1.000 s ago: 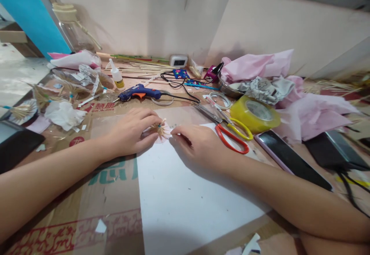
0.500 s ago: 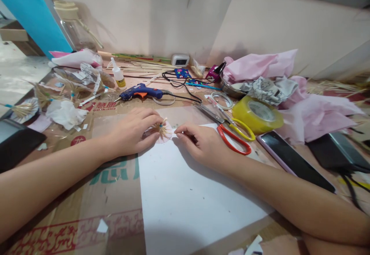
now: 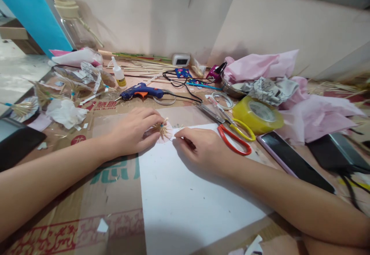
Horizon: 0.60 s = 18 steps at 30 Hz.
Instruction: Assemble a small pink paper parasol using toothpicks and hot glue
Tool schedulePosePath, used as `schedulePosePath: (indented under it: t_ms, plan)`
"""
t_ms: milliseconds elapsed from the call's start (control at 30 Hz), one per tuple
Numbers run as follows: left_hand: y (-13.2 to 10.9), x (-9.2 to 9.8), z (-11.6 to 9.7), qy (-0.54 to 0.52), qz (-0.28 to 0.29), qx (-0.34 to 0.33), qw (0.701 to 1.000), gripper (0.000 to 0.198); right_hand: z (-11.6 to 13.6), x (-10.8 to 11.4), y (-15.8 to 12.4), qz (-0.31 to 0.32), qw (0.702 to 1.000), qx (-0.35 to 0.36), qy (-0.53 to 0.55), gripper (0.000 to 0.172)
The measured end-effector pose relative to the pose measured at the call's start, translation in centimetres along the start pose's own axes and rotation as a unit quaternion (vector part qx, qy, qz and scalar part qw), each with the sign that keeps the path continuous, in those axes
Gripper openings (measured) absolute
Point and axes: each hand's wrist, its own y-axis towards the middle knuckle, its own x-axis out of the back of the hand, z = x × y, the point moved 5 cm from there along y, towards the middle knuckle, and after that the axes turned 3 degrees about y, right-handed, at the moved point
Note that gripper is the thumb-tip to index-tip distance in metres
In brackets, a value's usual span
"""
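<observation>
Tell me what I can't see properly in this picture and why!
All in the head view:
- Part of the fan-shaped piece: the left hand covers it.
- What, if anything, the right hand pinches: too small, and its fingers hide it.
- Inside the metal bowl: pink sheets and crumpled paper cover it.
- The black object at left: cut off by the edge.
</observation>
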Motion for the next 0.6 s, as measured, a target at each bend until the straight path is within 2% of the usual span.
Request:
schedulePosePath:
  t_ms: [267,600]
  plan:
    - [0.0,0.1,0.1,0.002,0.005,0.002,1.0,0.027,-1.0,-0.3,0.3,0.02,0.998,-0.035,0.041,0.015]
    - [0.0,0.1,-0.1,0.005,-0.003,-0.009,1.0,0.024,-0.8,-0.2,0.1,0.014,0.998,-0.029,0.05,0.014]
